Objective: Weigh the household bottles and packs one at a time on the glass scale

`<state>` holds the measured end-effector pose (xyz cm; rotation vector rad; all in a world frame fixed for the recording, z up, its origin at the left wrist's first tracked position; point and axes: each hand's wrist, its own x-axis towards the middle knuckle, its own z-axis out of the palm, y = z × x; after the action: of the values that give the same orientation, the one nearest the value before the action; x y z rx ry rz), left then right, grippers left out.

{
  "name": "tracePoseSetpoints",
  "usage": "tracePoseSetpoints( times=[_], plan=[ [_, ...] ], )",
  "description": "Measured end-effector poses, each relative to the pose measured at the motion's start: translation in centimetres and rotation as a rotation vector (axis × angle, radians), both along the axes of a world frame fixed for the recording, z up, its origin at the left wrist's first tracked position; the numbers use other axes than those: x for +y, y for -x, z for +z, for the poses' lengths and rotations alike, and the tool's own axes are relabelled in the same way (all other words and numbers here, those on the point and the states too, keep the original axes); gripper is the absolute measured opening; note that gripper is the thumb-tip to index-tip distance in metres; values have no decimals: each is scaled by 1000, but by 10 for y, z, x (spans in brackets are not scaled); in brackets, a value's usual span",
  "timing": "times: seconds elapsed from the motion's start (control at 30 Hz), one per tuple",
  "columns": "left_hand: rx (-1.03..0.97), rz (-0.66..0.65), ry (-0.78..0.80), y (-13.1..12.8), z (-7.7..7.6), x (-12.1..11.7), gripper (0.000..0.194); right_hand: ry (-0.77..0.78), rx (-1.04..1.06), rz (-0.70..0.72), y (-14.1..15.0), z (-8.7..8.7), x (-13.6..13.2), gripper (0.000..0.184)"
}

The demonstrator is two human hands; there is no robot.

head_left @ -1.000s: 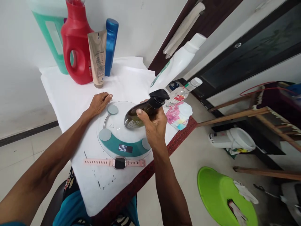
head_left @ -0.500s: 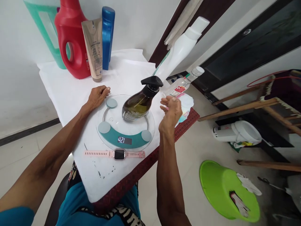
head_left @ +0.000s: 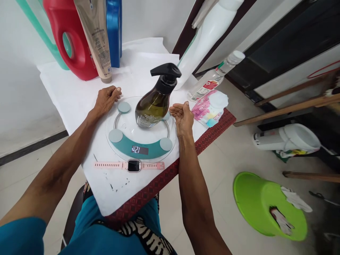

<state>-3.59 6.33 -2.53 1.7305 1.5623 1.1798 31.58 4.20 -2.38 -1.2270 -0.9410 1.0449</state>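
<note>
A dark green pump bottle [head_left: 152, 108] with a black pump head stands on the round glass scale [head_left: 135, 136]. The scale has a teal band with a lit display [head_left: 140, 150], its digits hard to read exactly. Just right of the scale, my right hand [head_left: 183, 118] rests open on its side, fingers stretched out, holding nothing. My left hand [head_left: 106, 100] lies on the white cloth at the scale's upper left, fingers curled together with nothing seen in them. A pink-strapped smartwatch [head_left: 134, 165] lies flat along the scale's near edge.
Behind stand a red jug [head_left: 71, 42], a tan tube [head_left: 97, 39], a blue bottle [head_left: 114, 35] and a green container [head_left: 45, 39]. To the right are a white bottle [head_left: 207, 39], a clear bottle [head_left: 209, 81] and a pink pouch [head_left: 209, 108]. A green basin [head_left: 252, 202] sits on the floor.
My right hand has let go of the pump bottle, drawn away right, then settled beside the scale. The bottle now stands on the glass, and the display digits have changed. My left hand stays put.
</note>
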Motion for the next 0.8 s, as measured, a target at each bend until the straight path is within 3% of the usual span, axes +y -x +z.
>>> tracePoseSetpoints(
  times=[0.1, 0.17, 0.23, 0.33, 0.4, 0.5, 0.6, 0.7, 0.8],
  plan=[
    [-50, 16, 4, -1, 9, -4, 53, -19, -10, -1, 0, -2, -1, 77],
    [-78, 55, -58, -6, 28, -15, 48, -34, -22, 2, 1, -3, -1, 77],
    [-73, 62, -154, -15, 57, -33, 43, -40, -29, 7, 1, -4, -1, 77],
    [-39, -131, -227, -40, 101, -63, 56, -33, -33, 6, 0, -7, 1, 78],
    [-27, -259, -216, -61, 115, -75, 79, -30, -31, 0, 0, -8, 3, 78],
    [-54, -323, -159, -90, 109, -82, 94, -31, -42, 15, 1, -8, 2, 80],
    [-87, -254, -129, -110, 90, -82, 79, -51, -59, 31, 2, -4, -2, 82],
    [-140, -210, -120, -113, 81, -81, 69, -53, -48, 26, 3, 0, -5, 82],
    [-207, -127, -146, -97, 89, -78, 66, -48, -30, 34, 2, -1, -3, 81]
  ],
)
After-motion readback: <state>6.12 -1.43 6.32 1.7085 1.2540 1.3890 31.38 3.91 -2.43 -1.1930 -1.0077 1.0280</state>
